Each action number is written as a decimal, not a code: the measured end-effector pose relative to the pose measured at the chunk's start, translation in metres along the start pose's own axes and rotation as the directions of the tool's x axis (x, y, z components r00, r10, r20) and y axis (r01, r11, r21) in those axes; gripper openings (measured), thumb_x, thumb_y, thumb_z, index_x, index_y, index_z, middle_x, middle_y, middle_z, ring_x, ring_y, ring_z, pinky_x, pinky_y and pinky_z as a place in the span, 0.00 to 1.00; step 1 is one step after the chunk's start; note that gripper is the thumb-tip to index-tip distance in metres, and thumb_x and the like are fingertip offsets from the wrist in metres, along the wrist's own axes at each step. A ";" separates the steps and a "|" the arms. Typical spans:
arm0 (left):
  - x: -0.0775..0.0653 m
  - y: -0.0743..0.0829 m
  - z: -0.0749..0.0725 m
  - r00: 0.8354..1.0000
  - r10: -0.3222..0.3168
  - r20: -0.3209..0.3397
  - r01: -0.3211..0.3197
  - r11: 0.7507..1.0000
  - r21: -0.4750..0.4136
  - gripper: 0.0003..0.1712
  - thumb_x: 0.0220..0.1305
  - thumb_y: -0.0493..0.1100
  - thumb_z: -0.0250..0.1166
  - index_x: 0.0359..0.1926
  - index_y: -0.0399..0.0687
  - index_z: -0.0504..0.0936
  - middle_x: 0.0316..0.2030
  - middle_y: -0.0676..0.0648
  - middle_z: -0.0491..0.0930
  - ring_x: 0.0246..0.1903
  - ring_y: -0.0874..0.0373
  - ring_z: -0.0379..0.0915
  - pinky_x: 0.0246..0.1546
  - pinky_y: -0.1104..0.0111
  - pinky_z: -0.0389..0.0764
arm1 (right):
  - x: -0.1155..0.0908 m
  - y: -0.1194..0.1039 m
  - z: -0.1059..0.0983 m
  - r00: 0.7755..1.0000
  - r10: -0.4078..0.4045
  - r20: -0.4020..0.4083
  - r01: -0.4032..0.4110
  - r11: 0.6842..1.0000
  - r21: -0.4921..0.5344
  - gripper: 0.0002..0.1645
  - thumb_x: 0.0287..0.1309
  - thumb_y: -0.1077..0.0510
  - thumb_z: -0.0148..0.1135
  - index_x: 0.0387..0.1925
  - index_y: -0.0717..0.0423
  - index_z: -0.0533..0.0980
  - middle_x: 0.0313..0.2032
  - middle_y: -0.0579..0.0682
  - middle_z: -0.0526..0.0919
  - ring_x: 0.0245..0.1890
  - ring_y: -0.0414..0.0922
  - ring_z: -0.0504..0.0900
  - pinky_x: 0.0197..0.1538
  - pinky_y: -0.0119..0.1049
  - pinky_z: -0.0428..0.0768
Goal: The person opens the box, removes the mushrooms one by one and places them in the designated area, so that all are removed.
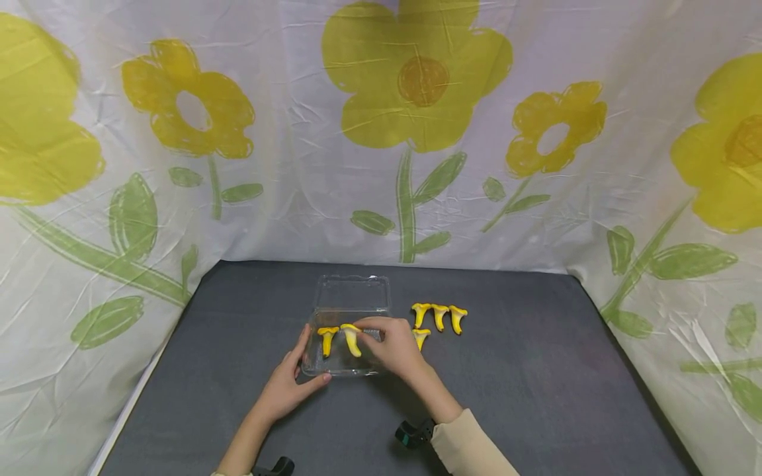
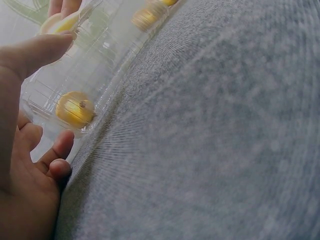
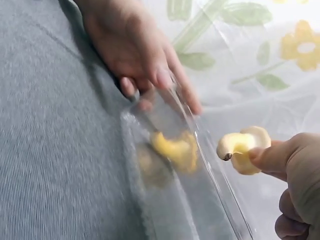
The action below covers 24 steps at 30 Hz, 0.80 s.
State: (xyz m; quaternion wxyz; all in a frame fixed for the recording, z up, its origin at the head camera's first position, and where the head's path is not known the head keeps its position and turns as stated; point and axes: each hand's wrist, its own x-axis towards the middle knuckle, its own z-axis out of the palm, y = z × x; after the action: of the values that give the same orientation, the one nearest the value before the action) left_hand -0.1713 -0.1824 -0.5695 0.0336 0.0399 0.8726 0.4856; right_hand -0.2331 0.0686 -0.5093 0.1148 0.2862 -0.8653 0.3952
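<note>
A clear plastic clamshell box (image 1: 357,373) lies on the table with its lid (image 1: 352,291) folded back, away from the person. My left hand (image 1: 284,391) holds the box's near left corner, thumb at the front rim and fingers along the left wall. One yellow chanterelle mushroom (image 3: 175,152) lies inside, near that hand. Thumb and fingertips of my right hand (image 1: 395,347) pinch a second chanterelle (image 3: 245,149) by its cap. It is above the box, to the right of the first, with its dark-tipped stem pointing toward the person in the head view.
Right of the box, three chanterelles (image 1: 440,316) lie in a row on the dark grey tabletop (image 1: 524,370). Another chanterelle (image 1: 421,336) lies nearer, partly hidden behind the right hand. A flower-printed white curtain (image 1: 297,218) closes off the back and sides.
</note>
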 end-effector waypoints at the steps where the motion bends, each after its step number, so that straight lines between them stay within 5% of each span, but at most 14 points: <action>1: 0.001 0.000 0.001 1.000 -0.002 0.002 0.002 1.000 -0.003 0.64 0.63 0.57 0.78 0.87 0.57 0.45 0.43 0.47 0.66 0.40 0.55 0.62 0.42 0.63 0.68 | -0.002 0.002 -0.003 1.000 0.009 -0.008 -0.009 1.000 -0.003 0.11 0.63 0.62 0.76 0.46 0.51 0.91 0.43 0.46 0.92 0.15 0.28 0.57 0.24 0.27 0.64; 18: -0.001 -0.003 0.002 1.000 0.031 0.000 -0.031 0.999 -0.013 0.64 0.63 0.56 0.78 0.87 0.61 0.45 0.40 0.48 0.64 0.31 0.57 0.55 0.33 0.67 0.61 | -0.033 0.045 -0.058 0.956 0.163 -0.243 -0.155 0.987 0.050 0.14 0.59 0.64 0.78 0.47 0.55 0.91 0.34 0.51 0.91 0.12 0.27 0.51 0.18 0.29 0.58; 24: 0.000 -0.001 0.001 1.000 0.020 -0.006 -0.019 1.000 0.005 0.64 0.63 0.56 0.78 0.87 0.61 0.45 0.40 0.49 0.64 0.29 0.59 0.54 0.31 0.68 0.60 | -0.050 0.063 -0.073 0.939 0.176 -0.294 -0.175 0.984 0.030 0.12 0.60 0.62 0.78 0.46 0.55 0.91 0.13 0.46 0.71 0.12 0.26 0.48 0.18 0.27 0.54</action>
State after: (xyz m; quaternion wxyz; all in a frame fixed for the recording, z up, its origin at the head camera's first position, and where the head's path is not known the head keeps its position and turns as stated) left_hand -0.1711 -0.1817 -0.5708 0.0262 0.0471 0.8736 0.4836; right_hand -0.2322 0.1764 -0.5216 0.2070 0.1460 -0.8597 0.4437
